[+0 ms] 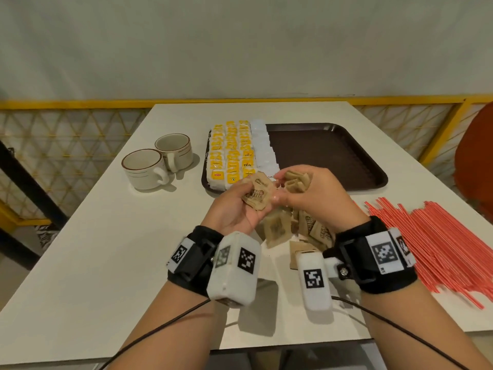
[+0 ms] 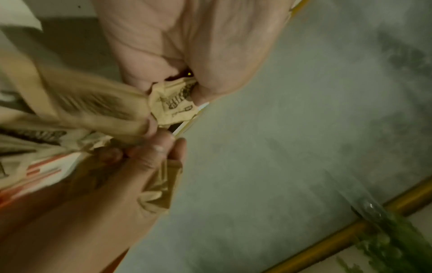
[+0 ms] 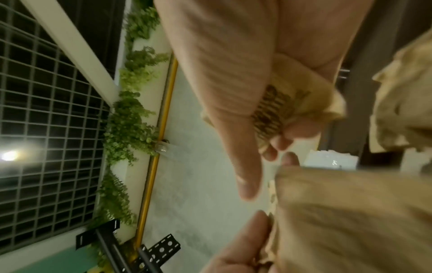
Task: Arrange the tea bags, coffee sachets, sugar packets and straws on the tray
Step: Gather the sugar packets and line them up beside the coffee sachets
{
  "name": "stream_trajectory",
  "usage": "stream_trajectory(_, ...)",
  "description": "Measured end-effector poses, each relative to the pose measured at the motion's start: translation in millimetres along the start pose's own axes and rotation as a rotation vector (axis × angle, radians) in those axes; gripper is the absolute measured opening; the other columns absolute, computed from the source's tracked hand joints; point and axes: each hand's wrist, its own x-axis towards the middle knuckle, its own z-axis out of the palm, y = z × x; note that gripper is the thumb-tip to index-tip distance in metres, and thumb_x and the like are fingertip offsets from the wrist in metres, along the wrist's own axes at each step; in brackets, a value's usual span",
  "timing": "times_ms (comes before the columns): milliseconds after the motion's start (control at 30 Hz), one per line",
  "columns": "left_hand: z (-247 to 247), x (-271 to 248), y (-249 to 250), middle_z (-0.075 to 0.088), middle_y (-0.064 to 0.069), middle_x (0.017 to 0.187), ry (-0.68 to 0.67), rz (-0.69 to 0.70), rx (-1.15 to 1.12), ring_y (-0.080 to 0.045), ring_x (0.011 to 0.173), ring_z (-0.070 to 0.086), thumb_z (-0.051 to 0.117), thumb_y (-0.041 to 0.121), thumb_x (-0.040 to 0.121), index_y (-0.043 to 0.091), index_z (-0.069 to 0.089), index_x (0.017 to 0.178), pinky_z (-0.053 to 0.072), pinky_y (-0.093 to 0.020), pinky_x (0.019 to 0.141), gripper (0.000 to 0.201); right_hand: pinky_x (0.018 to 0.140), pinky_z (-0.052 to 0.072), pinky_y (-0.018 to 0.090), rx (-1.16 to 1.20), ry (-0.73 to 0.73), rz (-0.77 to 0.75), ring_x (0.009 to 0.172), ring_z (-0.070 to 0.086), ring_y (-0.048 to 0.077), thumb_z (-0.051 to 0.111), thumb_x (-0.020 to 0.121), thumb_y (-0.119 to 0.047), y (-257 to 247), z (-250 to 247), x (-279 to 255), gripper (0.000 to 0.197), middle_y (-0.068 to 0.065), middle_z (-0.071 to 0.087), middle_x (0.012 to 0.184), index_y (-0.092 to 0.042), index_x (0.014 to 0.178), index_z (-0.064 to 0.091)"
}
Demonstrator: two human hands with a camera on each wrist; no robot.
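Note:
Above the table's middle, my left hand (image 1: 241, 206) holds a brown sugar packet (image 1: 257, 194) by its printed face; the left wrist view shows that packet (image 2: 173, 106) pinched at the palm. My right hand (image 1: 306, 193) grips a small stack of brown sugar packets (image 1: 296, 180), seen close in the right wrist view (image 3: 290, 110). Under both hands lies a loose pile of sugar packets (image 1: 293, 231). The dark brown tray (image 1: 328, 153) behind holds rows of yellow tea bags (image 1: 230, 153) and a column of white sachets (image 1: 262, 145) at its left. Red straws (image 1: 437, 244) lie on the table at the right.
Two beige cups (image 1: 160, 160) stand left of the tray on the white table (image 1: 106, 236). An orange chair back (image 1: 474, 158) shows at the right edge. A yellow railing (image 1: 80, 104) runs behind the table. Wrist-camera cables trail over the near table edge.

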Motion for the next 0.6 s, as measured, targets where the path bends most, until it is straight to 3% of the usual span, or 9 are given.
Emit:
stream_trajectory(67, -0.9, 2.2, -0.3, 0.057, -0.029, 0.122, 0.017, -0.001, -0.065, -0.044, 0.106, 0.059, 0.031, 0.011, 0.103, 0.007, 0.046, 0.133, 0.054, -0.048, 0.072, 0.034, 0.078, 0.052, 0.018, -0.183, -0.067, -0.01, 0.092, 0.062, 0.006, 0.086, 0.066, -0.025, 2.4, 3.8, -2.8, 0.041, -0.007, 0.062, 0.106, -0.025, 0.103, 0.067)
stream_trajectory(133, -1.5, 2.2, 0.0, 0.057, -0.032, 0.117, 0.015, 0.002, -0.096, -0.044, 0.103, 0.059, 0.031, 0.01, 0.103, 0.006, 0.047, 0.131, 0.047, -0.054, 0.08, 0.033, 0.071, 0.045, 0.012, -0.251, -0.049, -0.003, 0.091, 0.058, 0.005, 0.086, 0.066, -0.028, 6.7, 8.3, -4.0, 0.041, -0.005, 0.059, 0.106, -0.025, 0.101, 0.064)
stream_trajectory(233, -5.9, 1.7, 5.8, 0.059, -0.032, 0.113, 0.007, 0.023, -0.066, -0.045, 0.103, 0.059, 0.035, 0.011, 0.102, 0.007, 0.053, 0.116, 0.047, -0.053, 0.086, 0.024, 0.066, 0.048, 0.02, -0.256, -0.065, 0.044, 0.083, 0.062, 0.013, 0.084, 0.071, -0.025, 7.0, -0.1, -3.7, 0.029, -0.001, 0.064, 0.092, -0.017, 0.093, 0.065)
stream_trajectory(300, -7.7, 1.9, 10.9, 0.058, -0.029, 0.111, 0.023, 0.04, -0.051, -0.042, 0.099, 0.059, 0.041, 0.018, 0.101, 0.007, 0.055, 0.109, 0.048, -0.05, 0.087, 0.02, 0.066, 0.05, 0.018, -0.319, -0.179, 0.085, 0.079, 0.065, 0.013, 0.083, 0.072, -0.025, 3.0, -6.4, -4.7, 0.025, -0.003, 0.067, 0.086, -0.017, 0.09, 0.069)
stream_trajectory(400, -6.1, -0.3, 12.6, 0.06, -0.027, 0.107, 0.049, 0.049, -0.121, -0.041, 0.103, 0.057, 0.047, 0.037, 0.098, 0.004, 0.057, 0.102, 0.046, -0.051, 0.092, 0.035, 0.067, 0.052, 0.022, -0.454, -0.375, 0.143, 0.076, 0.063, 0.006, 0.084, 0.07, -0.029, -1.0, 2.1, -7.6, 0.033, -0.008, 0.066, 0.092, -0.021, 0.099, 0.071)
stream_trajectory(533, -6.9, -1.8, 13.5, 0.059, -0.027, 0.119, 0.041, 0.074, -0.175, -0.042, 0.112, 0.056, 0.045, 0.043, 0.097, 0.007, 0.057, 0.112, 0.047, -0.053, 0.092, 0.041, 0.064, 0.049, 0.023, -0.676, -0.494, 0.135, 0.08, 0.058, 0.009, 0.083, 0.071, -0.033, -2.4, 20.4, -2.8, 0.045, -0.005, 0.063, 0.098, -0.017, 0.109, 0.064)
stream_trajectory(600, -8.5, -2.2, 15.6, 0.058, -0.027, 0.123, 0.037, 0.059, -0.174, -0.042, 0.116, 0.054, 0.044, 0.043, 0.098, 0.007, 0.056, 0.116, 0.047, -0.052, 0.092, 0.042, 0.07, 0.054, 0.027, -0.675, -0.512, 0.161, 0.084, 0.06, 0.011, 0.083, 0.072, -0.031, -3.4, 23.3, 0.5, 0.05, -0.005, 0.062, 0.1, -0.019, 0.115, 0.06)
